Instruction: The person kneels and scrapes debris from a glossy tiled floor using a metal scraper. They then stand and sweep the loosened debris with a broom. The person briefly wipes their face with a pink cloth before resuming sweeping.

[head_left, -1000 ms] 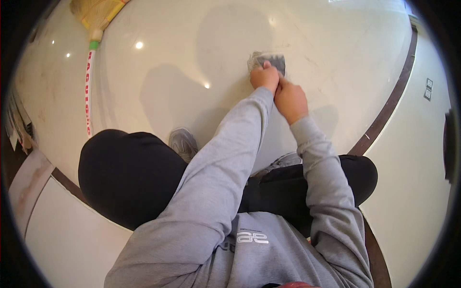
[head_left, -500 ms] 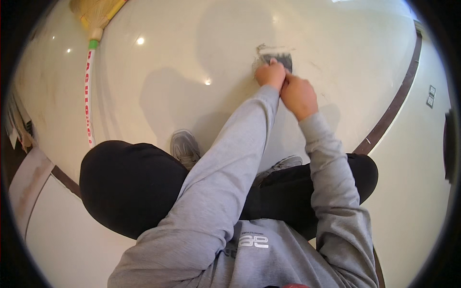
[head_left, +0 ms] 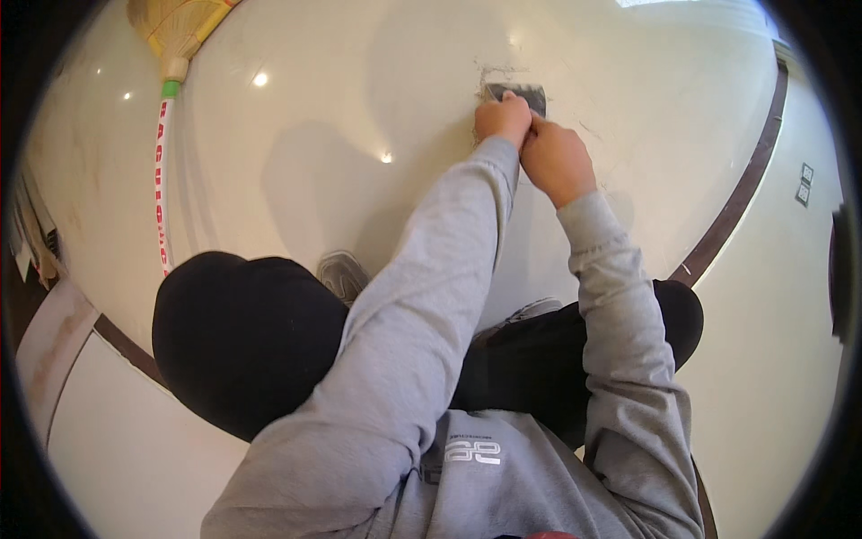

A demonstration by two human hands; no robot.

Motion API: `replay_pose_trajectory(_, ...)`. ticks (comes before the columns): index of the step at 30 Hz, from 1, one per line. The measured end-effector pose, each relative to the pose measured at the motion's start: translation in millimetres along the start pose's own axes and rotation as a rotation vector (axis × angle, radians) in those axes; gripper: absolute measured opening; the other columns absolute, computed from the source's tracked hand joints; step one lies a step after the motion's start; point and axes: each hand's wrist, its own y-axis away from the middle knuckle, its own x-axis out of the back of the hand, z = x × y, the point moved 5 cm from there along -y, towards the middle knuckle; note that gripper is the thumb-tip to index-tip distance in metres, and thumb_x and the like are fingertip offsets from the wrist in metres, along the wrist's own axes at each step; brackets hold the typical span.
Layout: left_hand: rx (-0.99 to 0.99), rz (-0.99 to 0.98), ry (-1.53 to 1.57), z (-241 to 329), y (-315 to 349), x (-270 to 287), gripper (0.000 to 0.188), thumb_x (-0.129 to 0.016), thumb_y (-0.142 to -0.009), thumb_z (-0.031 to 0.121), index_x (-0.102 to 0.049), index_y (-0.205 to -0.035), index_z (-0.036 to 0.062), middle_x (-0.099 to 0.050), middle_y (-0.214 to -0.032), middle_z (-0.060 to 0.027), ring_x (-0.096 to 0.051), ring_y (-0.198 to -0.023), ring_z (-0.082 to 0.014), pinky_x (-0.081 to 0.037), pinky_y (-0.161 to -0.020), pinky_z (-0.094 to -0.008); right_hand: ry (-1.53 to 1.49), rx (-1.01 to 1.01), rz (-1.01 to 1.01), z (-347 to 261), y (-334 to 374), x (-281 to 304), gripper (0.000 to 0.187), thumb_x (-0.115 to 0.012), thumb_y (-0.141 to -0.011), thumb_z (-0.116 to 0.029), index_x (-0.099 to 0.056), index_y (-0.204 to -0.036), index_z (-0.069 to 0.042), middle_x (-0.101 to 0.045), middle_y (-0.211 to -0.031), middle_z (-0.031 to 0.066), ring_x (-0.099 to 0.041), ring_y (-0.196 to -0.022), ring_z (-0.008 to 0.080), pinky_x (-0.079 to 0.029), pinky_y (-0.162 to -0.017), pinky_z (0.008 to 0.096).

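Note:
A scraper with a wide dark blade (head_left: 533, 97) is pressed against the pale glossy floor (head_left: 332, 99). My left hand (head_left: 503, 119) is closed low on it, with fingers over the near part of the blade. Just behind and to the right, my right hand (head_left: 558, 163) is closed round what seems to be its handle, mostly hidden by both hands. The two hands touch. Grey smears and crumbs of residue (head_left: 488, 72) lie around the blade's far edge.
A broom (head_left: 171, 67) with yellow bristles and a white-red stick lies at the left. Dark skirting (head_left: 754, 171) runs along the right wall, which carries a pair of sockets (head_left: 804, 184). My bent knees (head_left: 247, 341) and shoes (head_left: 342, 277) are below. Flat boards (head_left: 36, 229) stand far left.
Both hands have slid the scraper a short way forward across the floor, its blade now over the residue patch. My grip looks the same.

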Motion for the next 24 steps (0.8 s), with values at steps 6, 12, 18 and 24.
replay_pose_trajectory(6,0.084,0.058,0.371,23,-16,-5,0.046,-0.047,-0.088,0.032,-0.066,-0.092,-0.0101,-0.065,-0.100,-0.0285,-0.062,-0.103,-0.0406,-0.047,-0.093,-0.0428,0.076,0.020,-0.082,1,-34,20,0.030,-0.048,-0.088,-0.028,-0.068,-0.104,-0.012,-0.068,-0.096,0.0180,-0.065,-0.092,0.0372,-0.052,-0.081,0.0455)
replay_pose_trajectory(12,-0.091,0.161,0.062,25,-16,2,0.047,-0.050,-0.087,0.033,-0.067,-0.093,-0.0098,-0.064,-0.101,-0.0307,-0.063,-0.101,-0.0403,-0.049,-0.088,-0.0431,0.054,0.039,-0.054,-4,-24,17,0.030,-0.048,-0.088,-0.028,-0.068,-0.103,-0.012,-0.068,-0.098,0.0188,-0.064,-0.094,0.0374,-0.052,-0.083,0.0452)
replay_pose_trajectory(18,-0.075,0.118,0.202,29,-56,2,0.044,-0.052,-0.087,0.032,-0.067,-0.089,-0.0086,-0.066,-0.098,-0.0289,-0.064,-0.101,-0.0390,-0.051,-0.085,-0.0408,0.151,0.056,-0.102,-21,-51,18,0.031,-0.049,-0.085,-0.027,-0.068,-0.106,-0.011,-0.068,-0.100,0.0190,-0.064,-0.096,0.0377,-0.051,-0.085,0.0450)
replay_pose_trajectory(24,0.102,0.060,0.531,56,-47,15,0.040,-0.051,-0.088,0.030,-0.067,-0.089,-0.0069,-0.067,-0.097,-0.0257,-0.065,-0.097,-0.0372,-0.051,-0.084,-0.0409,0.098,0.055,-0.122,-27,-70,37,0.032,-0.051,-0.085,-0.027,-0.069,-0.105,-0.010,-0.067,-0.103,0.0190,-0.063,-0.097,0.0376,-0.050,-0.086,0.0438)
